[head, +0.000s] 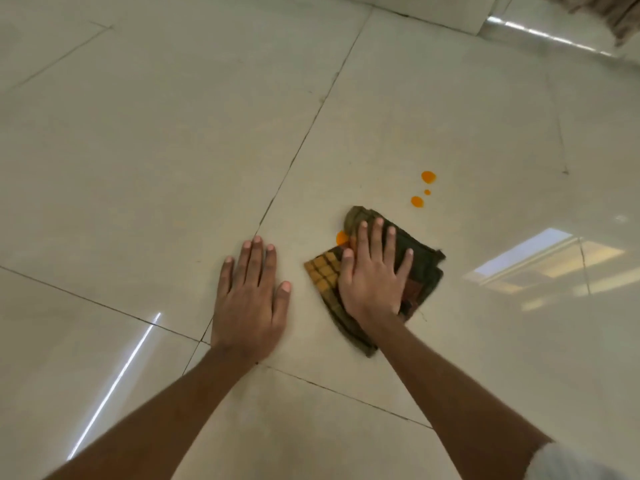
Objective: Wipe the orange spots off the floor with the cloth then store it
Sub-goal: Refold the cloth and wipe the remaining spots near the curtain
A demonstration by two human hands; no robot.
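A folded checked cloth (420,268), dark green with an orange-yellow corner, lies on the pale tiled floor (173,150). My right hand (372,275) presses flat on it with straight, spread fingers. An orange spot (341,238) shows at the cloth's left edge, partly covered by it. Beyond the cloth's far corner sit three more orange spots: a large one (428,177), a tiny one (427,192) and a medium one (417,201). My left hand (251,289) rests flat on the bare floor to the left of the cloth, fingers straight.
Glossy tiles with dark grout lines stretch in all directions, with window reflections at the right (540,265). A step or low ledge (450,15) runs along the far edge. Brownish fabric (609,15) hangs in the top right corner.
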